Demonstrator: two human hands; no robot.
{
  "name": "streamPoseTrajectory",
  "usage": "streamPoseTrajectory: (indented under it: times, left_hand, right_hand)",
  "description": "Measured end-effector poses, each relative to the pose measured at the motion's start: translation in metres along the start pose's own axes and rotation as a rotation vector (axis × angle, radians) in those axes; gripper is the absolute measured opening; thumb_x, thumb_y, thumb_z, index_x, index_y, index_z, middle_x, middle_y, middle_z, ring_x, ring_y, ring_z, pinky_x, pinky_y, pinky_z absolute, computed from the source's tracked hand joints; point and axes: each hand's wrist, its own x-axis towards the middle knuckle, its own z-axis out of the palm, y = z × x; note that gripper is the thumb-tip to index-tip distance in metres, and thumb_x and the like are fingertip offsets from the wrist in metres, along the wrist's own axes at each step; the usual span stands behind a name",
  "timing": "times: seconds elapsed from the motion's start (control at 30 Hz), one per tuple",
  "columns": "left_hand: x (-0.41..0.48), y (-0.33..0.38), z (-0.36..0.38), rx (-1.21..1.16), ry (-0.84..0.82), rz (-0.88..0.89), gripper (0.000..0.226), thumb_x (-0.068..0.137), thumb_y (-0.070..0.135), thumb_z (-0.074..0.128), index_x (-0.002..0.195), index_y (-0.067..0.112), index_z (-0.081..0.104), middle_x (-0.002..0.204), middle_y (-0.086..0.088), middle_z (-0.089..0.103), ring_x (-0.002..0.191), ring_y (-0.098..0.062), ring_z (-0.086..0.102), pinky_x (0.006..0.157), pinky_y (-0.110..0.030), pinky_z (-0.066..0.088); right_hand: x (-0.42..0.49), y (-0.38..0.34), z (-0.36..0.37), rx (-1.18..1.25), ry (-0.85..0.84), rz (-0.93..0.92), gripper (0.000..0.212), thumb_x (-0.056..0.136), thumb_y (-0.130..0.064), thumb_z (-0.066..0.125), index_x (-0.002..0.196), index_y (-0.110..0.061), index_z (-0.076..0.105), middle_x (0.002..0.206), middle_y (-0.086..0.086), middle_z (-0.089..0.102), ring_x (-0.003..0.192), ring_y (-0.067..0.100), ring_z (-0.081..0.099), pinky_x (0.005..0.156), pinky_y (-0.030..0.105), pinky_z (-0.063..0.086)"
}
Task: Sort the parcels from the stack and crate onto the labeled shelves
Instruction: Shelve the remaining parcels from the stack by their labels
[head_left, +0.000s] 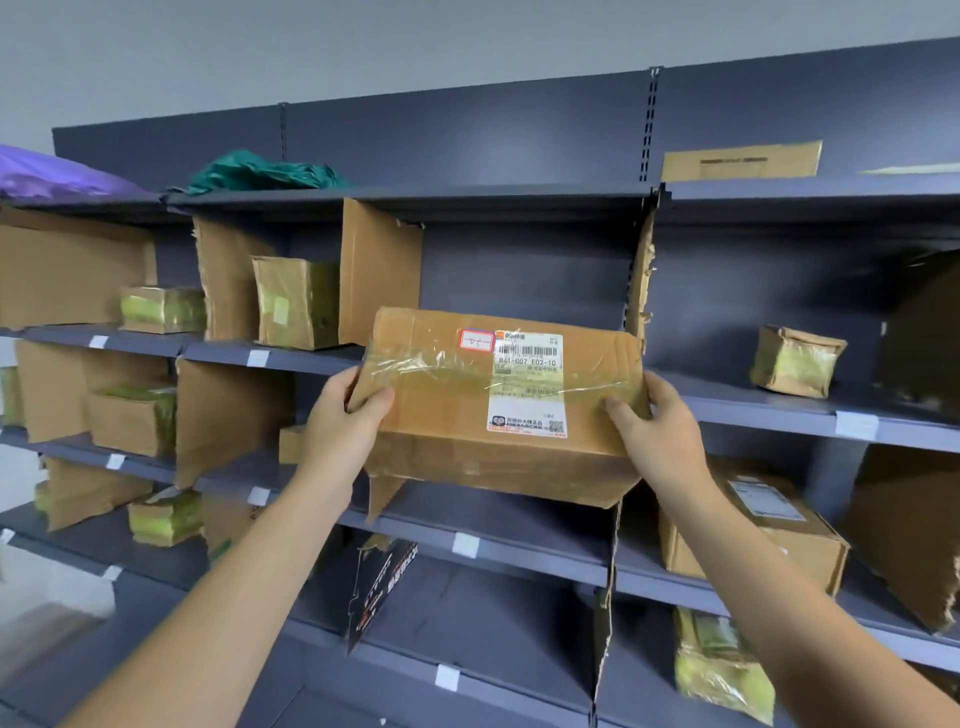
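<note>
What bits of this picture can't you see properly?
All in the head view:
- Shelf labels: too small to read.
- Writing on the red sticker of the cardboard parcel: too small.
- Left hand and right hand: fingertips hidden behind the parcel.
- Purple bag: cut off by the left edge.
- Tape-wrapped parcel, bottom right: blurred.

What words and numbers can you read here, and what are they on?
"841-G07 E02-10": on the white shipping label of the held parcel.
Handwriting on the red-edged sticker: unclear.
Print on the black divider, flat envelope and lower box's label: too blurred.
The shelf tags: nothing readable.
</note>
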Motion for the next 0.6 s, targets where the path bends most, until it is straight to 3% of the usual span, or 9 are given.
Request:
streamPoseTrajectory:
  times: [0.13,0.33,0.43,0.6]
  left_hand:
    - [0.049,0.004,0.007,-0.024,-0.018,0.079,0.041,0.093,0.030,0.062,0.133,0.028,0.051,0.119,0.007,0.062,0.111,-0.015,0.059,0.094,-0.039,0.050]
    - [0.124,0.002,0.016,-0.038,-0.114,0.164,0.048,0.093,0.034,0.062,0.137,0.031,0.045,0.123,0.010,0.058,0.111,-0.013,0.056,0.094,-0.038,0.050]
    - [0.158,-0.004,0.025,-0.021,-0.166,0.199,0.057,0.093,0.033,0.062,0.144,0.030,0.036,0.127,0.012,0.051,0.115,-0.012,0.051,0.091,-0.031,0.045]
    - [0.214,-0.017,0.036,0.064,-0.280,0.273,0.055,0.093,0.038,0.061,0.142,0.034,0.037,0.131,0.010,0.052,0.120,-0.014,0.051,0.096,-0.036,0.047]
  right_hand:
    - [0.031,-0.012,0.016,0.028,0.084,-0.091,0.056,0.096,-0.032,0.058,0.147,-0.023,0.038,0.142,-0.005,0.050,0.127,0.015,0.047,0.097,0.025,0.036]
    - [0.079,-0.021,0.052,-0.054,0.143,-0.121,0.061,0.097,-0.037,0.053,0.152,-0.021,0.030,0.150,-0.002,0.043,0.136,0.018,0.041,0.106,0.033,0.035]
    - [0.101,-0.021,0.071,-0.083,0.197,-0.132,0.062,0.096,-0.039,0.055,0.150,-0.021,0.033,0.151,0.000,0.039,0.137,0.018,0.038,0.110,0.037,0.033]
    - [0.128,-0.024,0.096,-0.156,0.196,-0.266,0.025,0.092,-0.037,0.061,0.115,-0.027,0.055,0.129,-0.005,0.046,0.123,0.008,0.043,0.095,0.023,0.032]
